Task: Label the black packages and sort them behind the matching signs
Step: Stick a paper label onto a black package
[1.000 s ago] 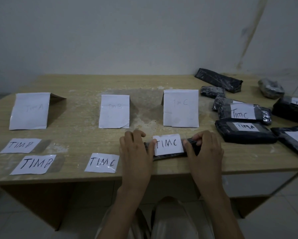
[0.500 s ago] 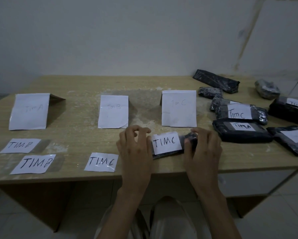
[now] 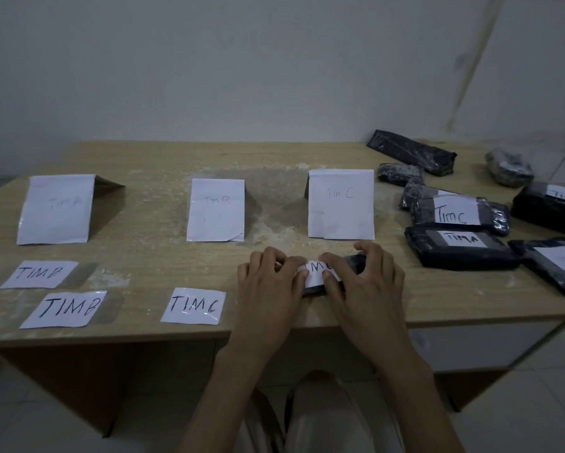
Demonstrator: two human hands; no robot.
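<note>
1. Currently we hold one black package at the table's near edge, before the TIM C sign.
2. Our left hand pinches its TIMC label.
3. Our right hand grips the package.

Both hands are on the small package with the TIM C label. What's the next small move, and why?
Probably lift the small black package and set it down behind the TIM C sign. The left hand and right hand grip its ends with thumbs on the TIM C label, which seems to lie flat on it, and the matching sign stands just beyond it.
</note>
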